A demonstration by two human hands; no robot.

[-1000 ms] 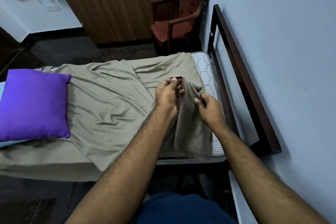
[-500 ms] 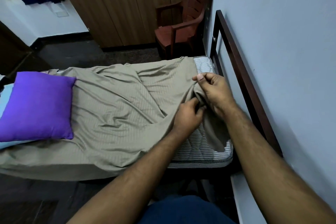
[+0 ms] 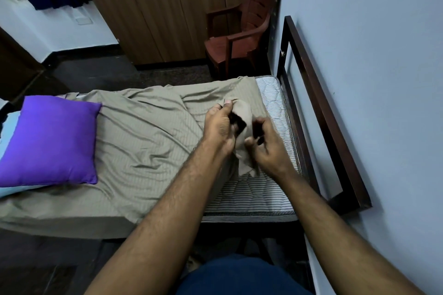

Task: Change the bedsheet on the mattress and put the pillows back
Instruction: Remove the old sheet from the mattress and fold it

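Observation:
An olive-grey bedsheet lies rumpled over most of the striped mattress, whose right end and near right corner are bare. My left hand and my right hand both grip a bunched corner of the sheet, lifted above the mattress near its right end. A purple pillow rests on the sheet at the left, with a pale blue pillow partly hidden under it.
A dark wooden bed frame runs along the blue wall on the right. A brown plastic chair stands beyond the bed beside a wooden wardrobe. Dark floor lies on the far and near sides of the bed.
Both hands have shifted on the sheet corner, from near the frame back toward the middle of the mattress end. The sheet has pulled away, baring more striped mattress at the near right corner.

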